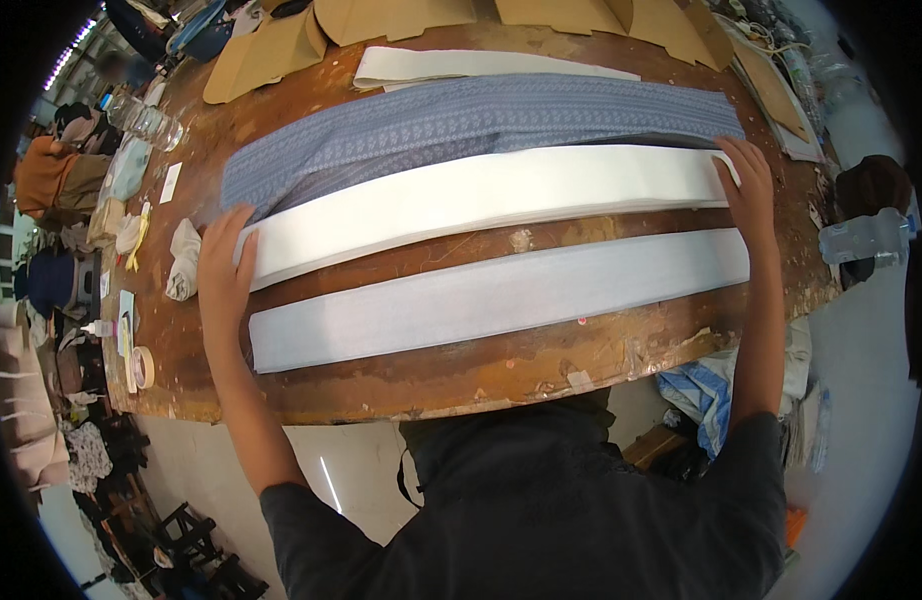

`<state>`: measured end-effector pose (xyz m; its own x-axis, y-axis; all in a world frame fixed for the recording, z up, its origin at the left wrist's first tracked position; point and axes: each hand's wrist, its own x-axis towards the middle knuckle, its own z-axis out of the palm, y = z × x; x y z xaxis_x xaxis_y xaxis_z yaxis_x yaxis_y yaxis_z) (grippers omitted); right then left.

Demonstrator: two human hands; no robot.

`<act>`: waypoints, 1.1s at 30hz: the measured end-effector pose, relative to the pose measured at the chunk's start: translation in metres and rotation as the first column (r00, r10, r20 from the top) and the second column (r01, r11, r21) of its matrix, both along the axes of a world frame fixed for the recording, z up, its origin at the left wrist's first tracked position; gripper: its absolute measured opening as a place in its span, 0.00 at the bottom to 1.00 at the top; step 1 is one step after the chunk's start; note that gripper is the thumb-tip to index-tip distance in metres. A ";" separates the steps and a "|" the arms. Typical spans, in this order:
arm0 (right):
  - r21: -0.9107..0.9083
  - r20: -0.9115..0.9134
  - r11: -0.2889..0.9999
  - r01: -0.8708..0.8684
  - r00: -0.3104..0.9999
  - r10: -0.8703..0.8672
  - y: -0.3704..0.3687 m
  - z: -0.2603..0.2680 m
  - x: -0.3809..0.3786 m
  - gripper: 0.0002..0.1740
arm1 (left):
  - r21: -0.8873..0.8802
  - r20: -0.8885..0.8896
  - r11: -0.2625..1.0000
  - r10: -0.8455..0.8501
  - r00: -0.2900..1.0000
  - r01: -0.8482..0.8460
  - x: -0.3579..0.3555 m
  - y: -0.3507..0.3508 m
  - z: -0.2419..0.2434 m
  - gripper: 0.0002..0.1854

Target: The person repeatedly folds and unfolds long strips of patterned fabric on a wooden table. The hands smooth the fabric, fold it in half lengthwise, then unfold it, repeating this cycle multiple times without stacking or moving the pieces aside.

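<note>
A long white folded fabric strip [461, 195] lies across the wooden table, with a hand at either end. My left hand [228, 244] rests on its left end, thumb on top and fingers at the far edge. At the right end, my right hand [744, 176] has its thumb and fingers around the corner. Just beyond lies a blue patterned cloth [461, 112], partly under the white strip's far edge. Nearer my body is a pale bluish-white folded strip [498, 300], apart from the first. Another white strip [461, 66] lies behind the patterned cloth.
Cardboard pieces [401, 19] line the far edge. On the left are a plastic bottle [144, 120], a crumpled white cloth [183, 259] and a tape roll [142, 366]. Another bottle [866, 238] is at the right, beyond the table's edge. A person in orange [48, 176] is at far left.
</note>
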<state>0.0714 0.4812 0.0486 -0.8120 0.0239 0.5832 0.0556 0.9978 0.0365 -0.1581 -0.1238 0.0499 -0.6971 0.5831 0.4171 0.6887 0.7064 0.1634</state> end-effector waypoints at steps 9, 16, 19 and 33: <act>0.074 0.204 0.979 -0.193 0.963 0.174 -0.018 0.006 -0.067 0.14 | -0.053 0.182 0.983 -0.164 0.970 0.176 -0.062 0.048 0.011 0.14; 0.058 0.246 0.984 -0.169 0.958 0.150 -0.017 0.006 -0.068 0.12 | 0.052 0.279 0.995 -0.093 0.956 0.081 -0.066 0.045 0.007 0.10; 0.026 0.267 0.987 -0.161 0.952 0.148 -0.020 0.008 -0.069 0.12 | 0.072 0.281 0.994 -0.103 0.954 0.086 -0.072 0.044 0.007 0.10; 0.004 0.256 0.991 -0.132 0.958 0.127 -0.036 0.016 -0.070 0.20 | 0.219 0.207 0.975 -0.022 0.978 -0.025 -0.073 0.050 0.024 0.10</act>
<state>0.0013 0.4450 0.0643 -0.9289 -0.1015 0.3562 -0.0881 0.9947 0.0538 -0.2310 -0.0741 0.0735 -0.7824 0.4925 0.3812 0.6225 0.6383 0.4529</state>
